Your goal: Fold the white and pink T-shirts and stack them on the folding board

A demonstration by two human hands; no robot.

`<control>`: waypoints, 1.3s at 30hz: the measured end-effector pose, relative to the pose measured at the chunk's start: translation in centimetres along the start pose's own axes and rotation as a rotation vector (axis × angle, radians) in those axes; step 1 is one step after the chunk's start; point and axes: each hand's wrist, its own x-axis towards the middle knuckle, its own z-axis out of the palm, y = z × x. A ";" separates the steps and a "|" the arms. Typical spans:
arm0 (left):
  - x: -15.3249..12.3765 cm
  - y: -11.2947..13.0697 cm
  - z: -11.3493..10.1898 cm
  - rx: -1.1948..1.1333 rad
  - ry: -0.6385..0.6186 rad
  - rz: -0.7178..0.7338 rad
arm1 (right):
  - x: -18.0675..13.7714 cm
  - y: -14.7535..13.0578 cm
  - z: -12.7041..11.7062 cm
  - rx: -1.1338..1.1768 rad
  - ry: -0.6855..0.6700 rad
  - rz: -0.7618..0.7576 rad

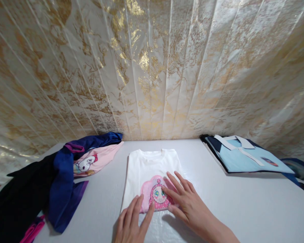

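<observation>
A white T-shirt [144, 168] lies folded into a neat rectangle in front of me, its neckline at the far side. On its near half is a pink cartoon print [159, 195], partly covered by my fingers. My left hand [133, 221] rests at the shirt's near left corner, fingers stretched out and touching the lower edge. Across the right side of the print lies my right hand [186, 199], its fingers spread flat on the cloth. Neither hand grips anything.
Loose dark blue and black clothes [63, 168] are heaped on the left, with a pink garment [101, 158] among them. A folded light blue collared shirt [248, 157] tops a stack at right. Behind the white table [212, 206] hangs a gold-patterned curtain [152, 74].
</observation>
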 end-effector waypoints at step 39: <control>1.4 -2.2 -1.9 0.027 -0.016 0.104 | -2.7 -0.5 1.5 -0.086 0.174 0.000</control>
